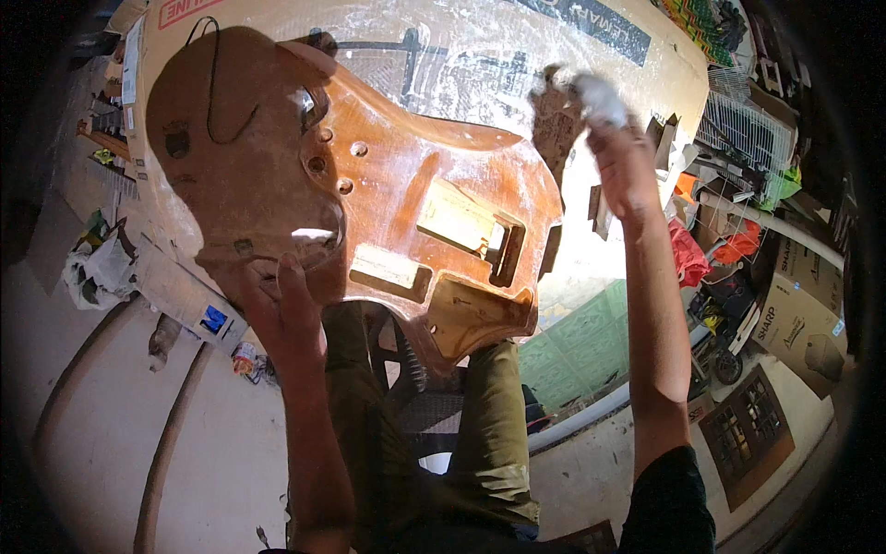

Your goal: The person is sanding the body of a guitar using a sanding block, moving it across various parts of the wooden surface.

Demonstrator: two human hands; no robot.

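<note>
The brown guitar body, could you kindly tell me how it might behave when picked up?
The guitar body looks like thick wood, so it is probably stiff and fairly heavy, though its cut-out pockets likely lighten it somewhat. Its shiny, white-smeared surface might feel slippery.

A glossy brown guitar body (pixel 397 198) with cut-out cavities is held at its near side by the left hand (pixel 286 309), the thumb laid uppermost. By the right hand (pixel 628 171), blurred and raised over the right part of the cardboard sheet (pixel 676 83), a whitish wad (pixel 600 100) is gripped; its material cannot be told. The cardboard sheet's near edge is overhung by the guitar body, above olive trousers (pixel 489 406). Beyond the right edge, a white wire rack (pixel 748 134) and crumpled red plastic (pixel 688 254) are seen.
</note>
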